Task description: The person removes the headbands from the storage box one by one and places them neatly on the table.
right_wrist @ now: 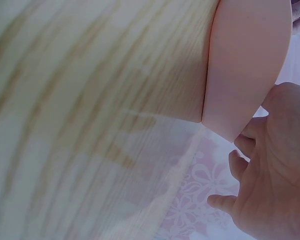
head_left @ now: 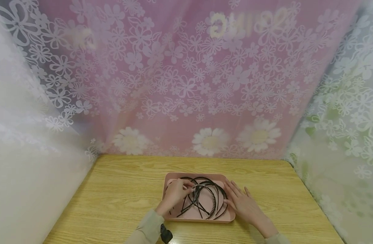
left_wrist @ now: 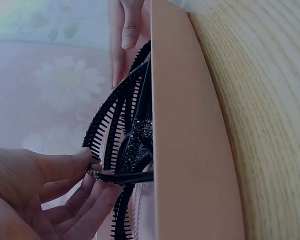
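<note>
A shallow pink tray (head_left: 201, 220) holds several black toothed headbands (head_left: 215, 203), which overlap in a tangle. Inside its left half, my left hand (head_left: 175, 193) pinches one glittery headband (left_wrist: 97, 174) between thumb and fingers. In the left wrist view its dark end runs behind the tray wall, beside other headbands with comb-like teeth. My right hand (head_left: 244, 205) rests on the tray's right rim, fingers mostly straight and the thumb over the inner side. From the right wrist view, the same hand (right_wrist: 277, 175) lies against the tray corner and holds no headband.
The tray stands on a wood-grain table (head_left: 119, 189) near its front edge. A pink flowered curtain (head_left: 186, 84) hangs behind, with pale sheets (head_left: 351, 152) at the sides. A dark watch-like band (head_left: 166, 234) sits at the left wrist.
</note>
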The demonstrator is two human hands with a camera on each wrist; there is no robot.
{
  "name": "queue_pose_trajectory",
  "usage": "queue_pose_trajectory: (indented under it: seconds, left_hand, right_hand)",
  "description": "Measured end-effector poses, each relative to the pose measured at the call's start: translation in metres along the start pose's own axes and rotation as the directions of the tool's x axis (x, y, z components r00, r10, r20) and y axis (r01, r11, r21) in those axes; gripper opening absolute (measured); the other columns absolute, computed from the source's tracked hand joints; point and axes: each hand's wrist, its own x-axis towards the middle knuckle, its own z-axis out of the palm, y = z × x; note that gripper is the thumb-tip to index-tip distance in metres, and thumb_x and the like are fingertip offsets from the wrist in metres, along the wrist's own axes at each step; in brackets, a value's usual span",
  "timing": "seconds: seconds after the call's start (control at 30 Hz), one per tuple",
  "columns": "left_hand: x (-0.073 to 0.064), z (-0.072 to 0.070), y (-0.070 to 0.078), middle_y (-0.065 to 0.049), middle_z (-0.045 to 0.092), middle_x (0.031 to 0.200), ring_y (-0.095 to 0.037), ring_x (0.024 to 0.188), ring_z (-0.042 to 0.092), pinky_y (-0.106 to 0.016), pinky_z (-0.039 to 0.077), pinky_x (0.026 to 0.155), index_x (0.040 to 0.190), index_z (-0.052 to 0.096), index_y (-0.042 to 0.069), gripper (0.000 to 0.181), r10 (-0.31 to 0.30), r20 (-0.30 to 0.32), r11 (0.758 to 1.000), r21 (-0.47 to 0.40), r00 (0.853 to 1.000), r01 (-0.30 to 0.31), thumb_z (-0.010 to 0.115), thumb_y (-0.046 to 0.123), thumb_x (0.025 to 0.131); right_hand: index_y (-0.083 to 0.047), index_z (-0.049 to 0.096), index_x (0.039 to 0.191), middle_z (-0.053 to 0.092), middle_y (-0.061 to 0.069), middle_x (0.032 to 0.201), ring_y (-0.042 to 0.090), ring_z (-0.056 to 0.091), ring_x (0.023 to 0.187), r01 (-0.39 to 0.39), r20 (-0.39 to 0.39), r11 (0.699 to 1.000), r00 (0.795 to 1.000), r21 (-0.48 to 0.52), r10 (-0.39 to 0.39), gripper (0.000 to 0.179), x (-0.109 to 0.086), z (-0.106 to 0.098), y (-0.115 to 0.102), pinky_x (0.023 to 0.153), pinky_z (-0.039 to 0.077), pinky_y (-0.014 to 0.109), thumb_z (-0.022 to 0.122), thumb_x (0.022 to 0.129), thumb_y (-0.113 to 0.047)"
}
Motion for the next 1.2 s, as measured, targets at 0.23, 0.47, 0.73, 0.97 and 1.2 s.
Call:
queue_pose_trajectory:
  seconds: [0.23, 0.47, 0.73, 0.97, 1.2]
  left_hand:
    - [0.0, -0.001, -0.003, -0.009, 0.076, 0.091, -0.023, 0.072, 0.071, -0.023, 0.052, 0.052, 0.113, 0.076, 0.003, 0.021, -0.005, 0.039, 0.996, -0.087, 0.999, 0.008, 0.073, 0.012, 0.094]
    - [-0.002, -0.003, -0.005, -0.015, 0.076, 0.086, -0.031, 0.071, 0.072, -0.03, 0.057, 0.053, 0.118, 0.074, -0.001, 0.024, -0.019, 0.072, 0.983, -0.183, 0.997, 0.032, 0.07, 0.007, 0.095]
    - [-0.004, -0.003, -0.009, -0.011, 0.078, 0.09, -0.029, 0.072, 0.074, -0.021, 0.055, 0.051, 0.114, 0.076, 0.001, 0.021, 0.016, -0.004, 0.986, -0.167, 1.0, -0.016, 0.071, 0.007, 0.095]
    - [-0.008, -0.001, -0.01, -0.008, 0.078, 0.094, -0.025, 0.077, 0.074, -0.025, 0.057, 0.054, 0.116, 0.075, 0.003, 0.021, -0.009, -0.025, 0.982, -0.186, 1.0, 0.004, 0.069, 0.007, 0.096]
    - [-0.012, 0.003, -0.009, -0.01, 0.076, 0.095, -0.02, 0.075, 0.072, -0.031, 0.059, 0.058, 0.117, 0.073, 0.003, 0.022, -0.045, -0.011, 0.966, -0.257, 0.999, 0.041, 0.068, 0.009, 0.097]
  right_hand:
    - [-0.007, 0.041, 0.155, 0.039, 0.014, 0.16, 0.035, 0.037, 0.146, -0.005, 0.014, 1.0, 1.0, -0.002, 0.005, 0.065, 0.0, -0.003, 0.0, 0.113, 0.029, 0.069, 0.062, 0.101, -0.036]
    - [-0.005, 0.042, 0.155, 0.039, 0.015, 0.16, 0.036, 0.037, 0.146, 0.005, 0.018, 1.0, 1.0, 0.001, -0.005, 0.065, 0.0, -0.005, -0.002, 0.112, 0.029, 0.069, 0.063, 0.101, -0.034]
    - [-0.005, 0.045, 0.153, 0.04, 0.014, 0.159, 0.036, 0.038, 0.145, 0.024, 0.004, 1.0, 1.0, -0.02, -0.024, 0.063, 0.0, -0.005, -0.002, 0.111, 0.03, 0.069, 0.063, 0.1, -0.034]
    - [-0.005, 0.046, 0.153, 0.04, 0.014, 0.159, 0.036, 0.038, 0.145, 0.02, 0.009, 1.0, 1.0, -0.015, -0.02, 0.063, 0.0, -0.003, -0.002, 0.111, 0.03, 0.069, 0.063, 0.1, -0.035]
    - [-0.005, 0.044, 0.154, 0.038, 0.013, 0.161, 0.035, 0.036, 0.147, 0.011, 0.026, 1.0, 1.0, -0.011, -0.011, 0.063, 0.0, -0.002, -0.001, 0.112, 0.029, 0.069, 0.061, 0.102, -0.036]
